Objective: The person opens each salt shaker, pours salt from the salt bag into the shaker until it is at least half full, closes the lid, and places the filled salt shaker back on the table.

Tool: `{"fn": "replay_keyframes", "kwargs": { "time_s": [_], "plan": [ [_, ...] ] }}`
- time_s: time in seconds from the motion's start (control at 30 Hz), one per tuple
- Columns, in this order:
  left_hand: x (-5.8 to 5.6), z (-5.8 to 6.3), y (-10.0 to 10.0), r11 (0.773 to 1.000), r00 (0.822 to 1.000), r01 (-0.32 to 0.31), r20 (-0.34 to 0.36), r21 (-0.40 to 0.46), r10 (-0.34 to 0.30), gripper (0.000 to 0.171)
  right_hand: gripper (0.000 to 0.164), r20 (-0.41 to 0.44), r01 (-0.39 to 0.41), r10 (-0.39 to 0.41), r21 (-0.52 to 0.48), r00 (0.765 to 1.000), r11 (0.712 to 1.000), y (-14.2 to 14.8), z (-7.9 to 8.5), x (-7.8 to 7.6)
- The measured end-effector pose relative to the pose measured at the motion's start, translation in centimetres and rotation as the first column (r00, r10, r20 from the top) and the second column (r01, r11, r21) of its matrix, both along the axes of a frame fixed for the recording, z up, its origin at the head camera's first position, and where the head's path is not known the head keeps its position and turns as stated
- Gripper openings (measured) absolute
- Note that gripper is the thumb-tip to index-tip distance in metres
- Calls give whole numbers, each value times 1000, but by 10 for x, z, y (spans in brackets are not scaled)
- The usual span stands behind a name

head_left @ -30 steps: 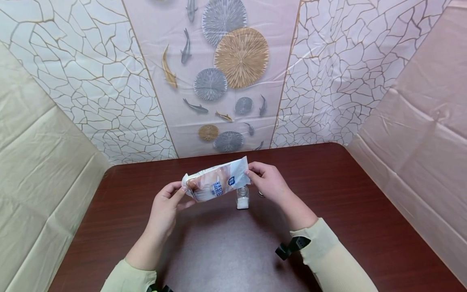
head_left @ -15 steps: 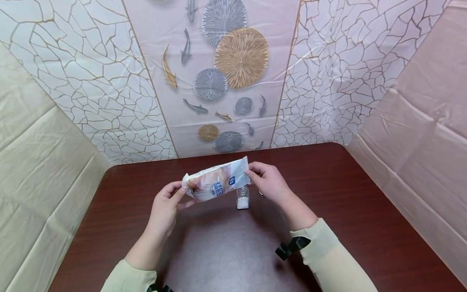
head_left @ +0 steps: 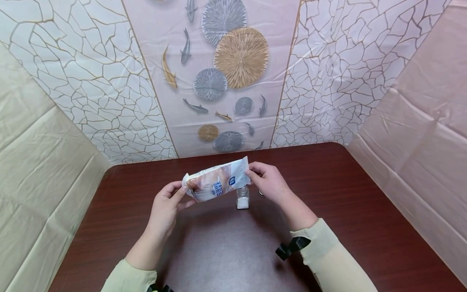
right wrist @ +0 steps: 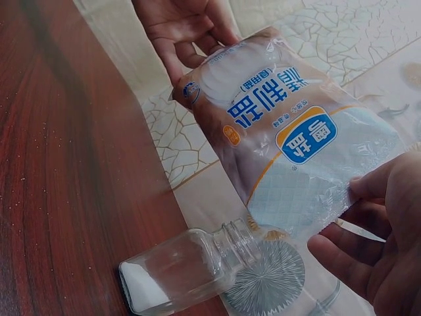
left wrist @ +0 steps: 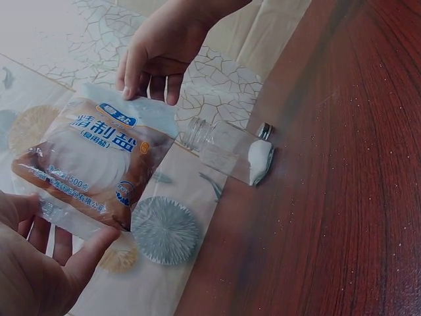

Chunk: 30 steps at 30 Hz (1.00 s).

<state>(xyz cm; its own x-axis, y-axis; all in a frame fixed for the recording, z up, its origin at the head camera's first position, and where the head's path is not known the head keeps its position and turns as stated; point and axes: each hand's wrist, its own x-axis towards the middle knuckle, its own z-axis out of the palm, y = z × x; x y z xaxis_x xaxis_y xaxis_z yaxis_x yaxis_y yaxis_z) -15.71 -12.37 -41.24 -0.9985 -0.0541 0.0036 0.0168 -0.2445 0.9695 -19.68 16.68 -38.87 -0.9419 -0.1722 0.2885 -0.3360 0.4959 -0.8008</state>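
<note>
A bag of salt point(head_left: 215, 182) is held up above the table between both hands, printed side up, tilted with its right end higher. My left hand point(head_left: 166, 207) grips the left end, thumb on top and fingers underneath. At the other end, the right hand point(head_left: 270, 182) pinches the pale edge of the bag. Below that end stands an uncapped glass bottle point(head_left: 242, 199), upright, with white salt point(right wrist: 145, 288) in its bottom; in the head view the bag is just above its mouth. Its apparent metal cap point(left wrist: 264, 131) lies beside it, mostly hidden by the right hand in the head view.
Fine white grains are scattered over the dark red wooden table point(head_left: 120, 227). Patterned cloth walls point(head_left: 87, 77) enclose the table at the back and sides. A black wrist camera point(head_left: 292, 247) sits by the right sleeve.
</note>
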Motion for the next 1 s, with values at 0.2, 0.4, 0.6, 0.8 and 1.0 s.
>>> {"fn": "replay_keyframes", "kwargs": {
  "time_s": [0.2, 0.4, 0.6, 0.8, 1.0],
  "plan": [
    [0, 0, 0, 1000, 1000, -2, -6, -1, 2, 10, 11, 9, 0, 0, -2, 1000, 1000, 0, 1, 0],
    [-1, -1, 0, 1000, 1000, -4, -2, 2, 4, 10, 11, 14, -1, 1, -4, 1000, 1000, 0, 1, -1],
    [0, 0, 0, 1000, 1000, -5, 5, -1, 5, 10, 11, 25, 4, -4, 2, 1000, 1000, 0, 1, -1],
    [-1, 0, 0, 1000, 1000, -5, 7, -11, 6, 12, 11, 35, 5, -5, -2, 999, 1000, 0, 0, -1],
    [-1, 0, -1, 1000, 1000, -15, 11, -20, 15, 12, 12, 45, -1, 1, -6, 999, 1000, 0, 0, -2]
  ]
}}
